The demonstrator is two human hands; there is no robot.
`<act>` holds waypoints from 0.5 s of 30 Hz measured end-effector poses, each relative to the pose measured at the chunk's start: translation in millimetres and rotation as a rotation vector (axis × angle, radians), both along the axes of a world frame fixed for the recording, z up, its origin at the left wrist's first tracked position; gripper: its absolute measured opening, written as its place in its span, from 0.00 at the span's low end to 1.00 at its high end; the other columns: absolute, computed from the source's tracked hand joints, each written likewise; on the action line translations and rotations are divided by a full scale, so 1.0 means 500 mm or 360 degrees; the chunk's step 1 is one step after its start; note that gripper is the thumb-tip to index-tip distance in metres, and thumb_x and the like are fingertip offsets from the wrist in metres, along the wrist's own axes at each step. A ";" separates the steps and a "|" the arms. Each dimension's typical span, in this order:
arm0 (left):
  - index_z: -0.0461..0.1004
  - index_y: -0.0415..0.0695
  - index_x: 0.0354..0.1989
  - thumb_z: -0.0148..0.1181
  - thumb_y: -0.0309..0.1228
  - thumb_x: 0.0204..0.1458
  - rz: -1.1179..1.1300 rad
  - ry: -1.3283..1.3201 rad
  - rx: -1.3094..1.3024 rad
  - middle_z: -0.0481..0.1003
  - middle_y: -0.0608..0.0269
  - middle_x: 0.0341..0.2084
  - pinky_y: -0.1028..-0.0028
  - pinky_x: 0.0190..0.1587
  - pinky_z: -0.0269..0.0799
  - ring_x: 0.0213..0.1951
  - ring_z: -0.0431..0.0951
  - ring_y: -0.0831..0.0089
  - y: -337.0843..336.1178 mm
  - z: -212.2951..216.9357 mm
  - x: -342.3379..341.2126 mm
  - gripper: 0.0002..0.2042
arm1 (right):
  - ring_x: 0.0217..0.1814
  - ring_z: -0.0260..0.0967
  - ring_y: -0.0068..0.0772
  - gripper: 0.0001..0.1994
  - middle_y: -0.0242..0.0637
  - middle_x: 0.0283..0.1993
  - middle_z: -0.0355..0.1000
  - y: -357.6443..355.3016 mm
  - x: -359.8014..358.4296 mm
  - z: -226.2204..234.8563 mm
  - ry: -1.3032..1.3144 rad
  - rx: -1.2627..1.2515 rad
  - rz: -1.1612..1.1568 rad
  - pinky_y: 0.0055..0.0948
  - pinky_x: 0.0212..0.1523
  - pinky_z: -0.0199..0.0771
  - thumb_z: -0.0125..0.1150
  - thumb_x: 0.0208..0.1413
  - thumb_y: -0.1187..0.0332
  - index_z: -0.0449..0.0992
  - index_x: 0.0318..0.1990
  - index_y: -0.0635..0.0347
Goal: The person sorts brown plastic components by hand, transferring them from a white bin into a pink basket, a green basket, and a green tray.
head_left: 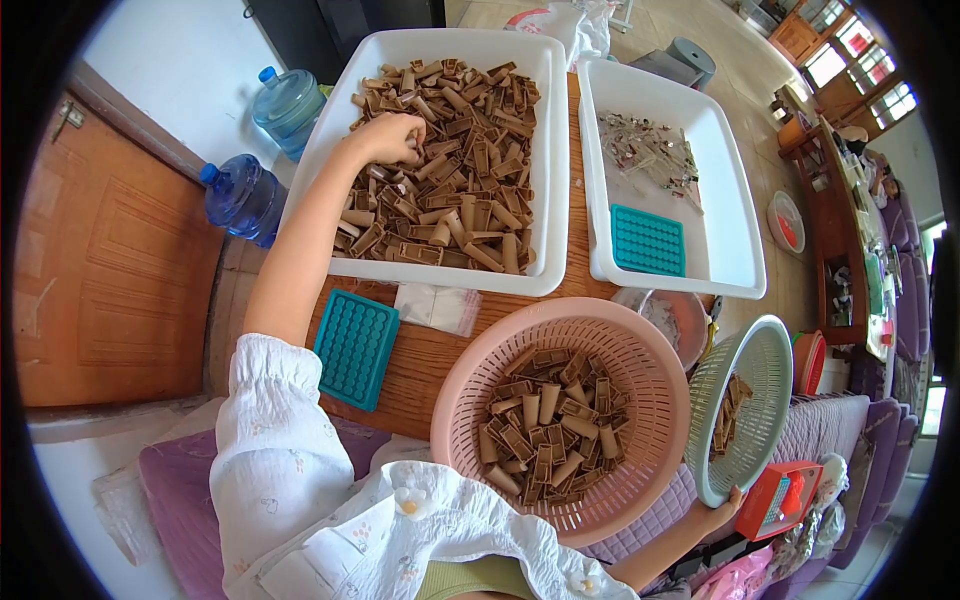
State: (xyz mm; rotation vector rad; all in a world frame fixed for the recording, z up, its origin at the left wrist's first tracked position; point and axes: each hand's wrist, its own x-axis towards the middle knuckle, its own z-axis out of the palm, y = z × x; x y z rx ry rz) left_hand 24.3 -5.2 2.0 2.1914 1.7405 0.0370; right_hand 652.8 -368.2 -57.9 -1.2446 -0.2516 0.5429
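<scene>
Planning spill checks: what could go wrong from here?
1. The round pale-green perforated plastic basket seems tilted; if the right hand at its rim jolts it, the small brown trough-shaped pieces inside might slide out.
2. The round pink perforated plastic basket seems to overhang the wooden table's near edge, so a knock might tip it.

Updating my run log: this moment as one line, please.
left hand: in white tub of brown plastic pieces | right hand: at rim of green basket | pink basket: holds brown pieces
</scene>
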 end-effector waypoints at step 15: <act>0.63 0.44 0.36 0.53 0.31 0.47 0.0525 -0.2210 -0.0187 0.69 0.64 0.32 0.83 0.21 0.62 0.30 0.71 0.80 -0.025 0.079 -0.016 0.10 | 0.37 0.65 0.34 0.11 0.37 0.36 0.65 0.027 -0.046 0.032 0.0011 0.0046 -0.0085 0.30 0.39 0.67 0.46 0.42 0.75 0.64 0.36 0.63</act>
